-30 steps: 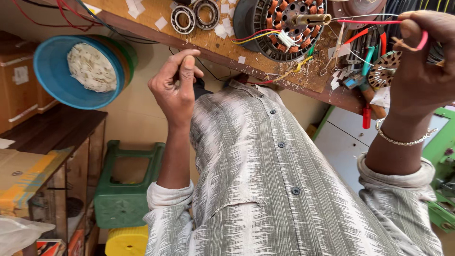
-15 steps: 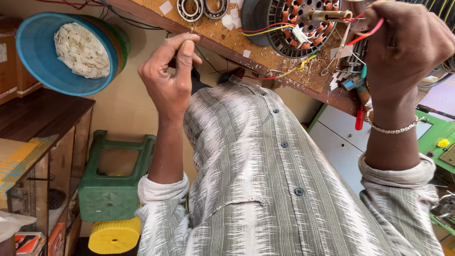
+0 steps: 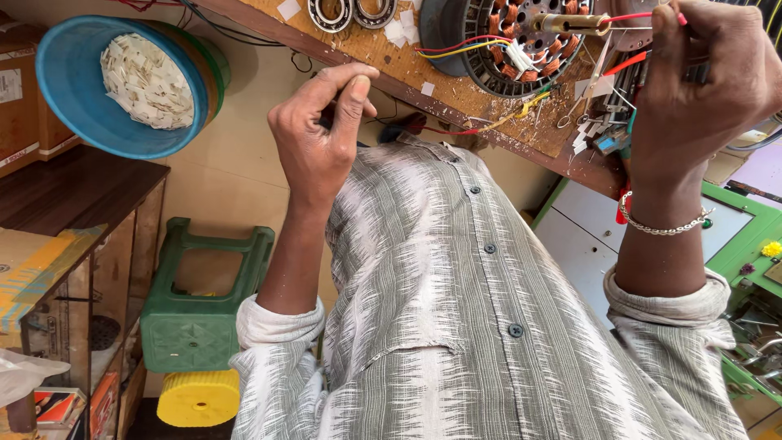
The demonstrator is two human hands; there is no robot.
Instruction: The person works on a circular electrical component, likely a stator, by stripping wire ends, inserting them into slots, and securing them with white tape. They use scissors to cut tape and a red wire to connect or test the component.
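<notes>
Red wire (image 3: 631,62) in right hand (image 3: 700,81) grip, above motor stator (image 3: 521,37).

The right hand (image 3: 700,90) grips a red wire (image 3: 631,16) beside the motor (image 3: 521,37); the left hand (image 3: 322,134) pinches its fingertips below it.

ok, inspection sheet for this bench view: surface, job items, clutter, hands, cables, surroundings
Surface: wooden bench, scuffed, paper scraps on it.
Job's things: wound stator with copper coils; red wire at the right hand.
Clutter: two bearings; small parts by the bench edge.
Grippers: left hand raised, fingers pinched, contents unclear; right hand closed around the red wire.
Cables: red, yellow and white leads off the stator.
Surroundings: blue bowl of white slips, green stool, yellow stool.
</notes>
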